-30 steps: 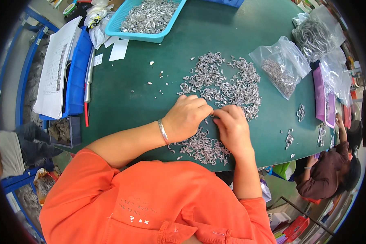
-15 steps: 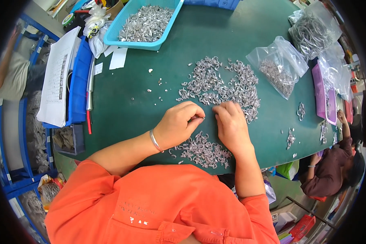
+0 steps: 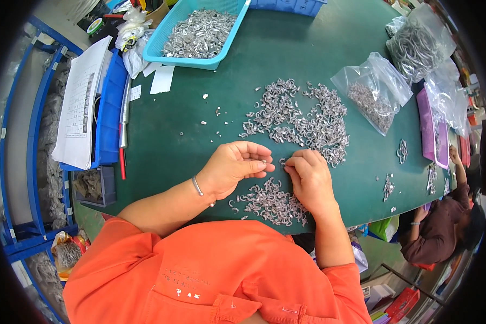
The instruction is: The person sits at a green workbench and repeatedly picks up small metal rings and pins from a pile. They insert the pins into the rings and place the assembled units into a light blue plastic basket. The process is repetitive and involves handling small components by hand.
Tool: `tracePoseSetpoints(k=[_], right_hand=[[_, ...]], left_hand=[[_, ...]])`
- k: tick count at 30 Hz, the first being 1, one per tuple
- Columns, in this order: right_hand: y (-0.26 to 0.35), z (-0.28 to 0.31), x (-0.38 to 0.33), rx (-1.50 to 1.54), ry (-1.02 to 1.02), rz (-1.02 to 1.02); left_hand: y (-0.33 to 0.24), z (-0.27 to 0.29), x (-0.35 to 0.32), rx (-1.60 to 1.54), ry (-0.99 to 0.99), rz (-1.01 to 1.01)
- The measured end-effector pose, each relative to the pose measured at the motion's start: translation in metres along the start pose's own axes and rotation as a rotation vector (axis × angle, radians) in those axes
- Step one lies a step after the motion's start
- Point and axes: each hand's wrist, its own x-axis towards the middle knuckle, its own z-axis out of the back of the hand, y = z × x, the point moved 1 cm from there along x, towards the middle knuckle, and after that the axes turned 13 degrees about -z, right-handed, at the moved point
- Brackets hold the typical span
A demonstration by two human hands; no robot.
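The left hand (image 3: 233, 168) is loosely curled, a metal bit (image 3: 264, 161) held at its thumb and fingers; the right hand (image 3: 311, 181) pinches a curved piece (image 3: 282, 161) between its fingertips. The near pile (image 3: 272, 202) lies between the forearms, the far pile (image 3: 299, 120) beyond the right hand, both on the green table (image 3: 173, 167). At left stand blue shelves (image 3: 39, 114) and a blue bin (image 3: 109, 108) with papers (image 3: 80, 110) against it; at the far edge sits a turquoise basket (image 3: 182, 62); at right are bags (image 3: 370, 97), a purple basket (image 3: 427, 129) and a co-worker (image 3: 434, 237). Counted: two large piles, two baskets, two filled bags, one co-worker at right.
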Motion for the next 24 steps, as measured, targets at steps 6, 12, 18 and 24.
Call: tracePoseSetpoints(k=[6, 12, 18, 24], right_hand=[[0.004, -0.003, 0.001, 0.075, -0.077, -0.024], [0.031, -0.005, 0.007, 0.291, -0.12, 0.028], [0.023, -0.009, 0.004, 0.351, -0.098, -0.031], [0.016, -0.008, -0.002, 0.641, 0.083, -0.259]], left_hand=[[0.0, 0.0, 0.0, -0.091, -0.005, 0.056], [0.004, -0.007, -0.001, 0.019, 0.052, 0.028], [-0.004, -0.013, -0.006, -0.006, 0.066, 0.058], [-0.007, -0.014, -0.008, 0.061, 0.09, 0.052]])
